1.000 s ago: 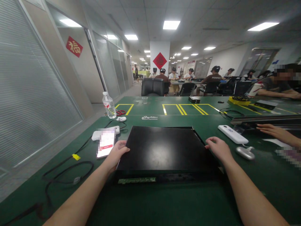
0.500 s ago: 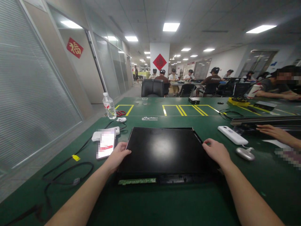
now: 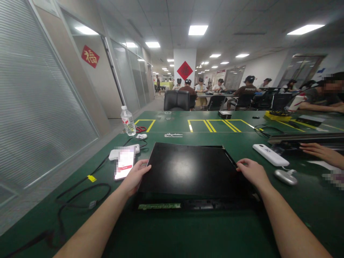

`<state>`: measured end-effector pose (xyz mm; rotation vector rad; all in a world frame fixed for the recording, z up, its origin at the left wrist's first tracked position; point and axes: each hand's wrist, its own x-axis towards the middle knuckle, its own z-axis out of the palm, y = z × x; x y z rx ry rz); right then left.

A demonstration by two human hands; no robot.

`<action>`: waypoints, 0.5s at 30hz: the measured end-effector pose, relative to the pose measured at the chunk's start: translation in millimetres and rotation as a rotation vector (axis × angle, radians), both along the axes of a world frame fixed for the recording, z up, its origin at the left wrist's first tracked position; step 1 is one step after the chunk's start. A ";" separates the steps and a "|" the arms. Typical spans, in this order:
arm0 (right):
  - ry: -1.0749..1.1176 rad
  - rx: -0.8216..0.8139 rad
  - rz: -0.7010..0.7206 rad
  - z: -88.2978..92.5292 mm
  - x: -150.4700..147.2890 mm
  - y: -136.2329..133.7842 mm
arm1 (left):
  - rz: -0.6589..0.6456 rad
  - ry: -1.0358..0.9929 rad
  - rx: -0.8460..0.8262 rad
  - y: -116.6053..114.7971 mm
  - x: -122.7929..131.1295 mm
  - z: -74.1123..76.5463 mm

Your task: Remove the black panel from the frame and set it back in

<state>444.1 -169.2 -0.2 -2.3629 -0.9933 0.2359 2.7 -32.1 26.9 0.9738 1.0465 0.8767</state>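
A black screen panel (image 3: 185, 168) lies tilted over a dark frame (image 3: 215, 205), its left side raised higher than its right. Along the frame's near edge runs a green circuit board strip (image 3: 159, 206). My left hand (image 3: 137, 175) grips the panel's left edge, thumb on top and fingers underneath. On the right side, my right hand (image 3: 252, 172) is closed in a pinch at the panel's right edge; whether it also touches the frame I cannot tell. Beside my left hand lies a phone (image 3: 125, 163) with a lit screen.
A water bottle (image 3: 128, 121), red scissors (image 3: 141, 129) and black cables (image 3: 80, 199) lie at left. To the right are a white power bank (image 3: 270, 154), a silver mouse-shaped device (image 3: 285, 177) and another person's hand (image 3: 321, 152) by a long dark part. Several people sit farther back.
The panel's left side has risen a little with my left hand, widening the gap above the frame. The whole view has shifted slightly, so things appear farther right.
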 end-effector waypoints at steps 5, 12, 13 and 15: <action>0.024 -0.004 -0.013 4.1 -2.4 -0.2 | 0.013 -0.026 -0.032 -5.6 -0.1 15.2; 0.028 -0.001 -0.029 6.2 -5.1 -0.3 | 0.022 -0.071 -0.069 -3.4 -0.5 11.5; 0.027 -0.012 -0.028 6.5 -5.2 -0.3 | 0.024 -0.071 -0.079 -2.2 -0.5 9.3; 0.028 -0.026 -0.024 6.9 -5.0 -0.2 | 0.019 -0.067 -0.098 -0.5 -0.7 6.2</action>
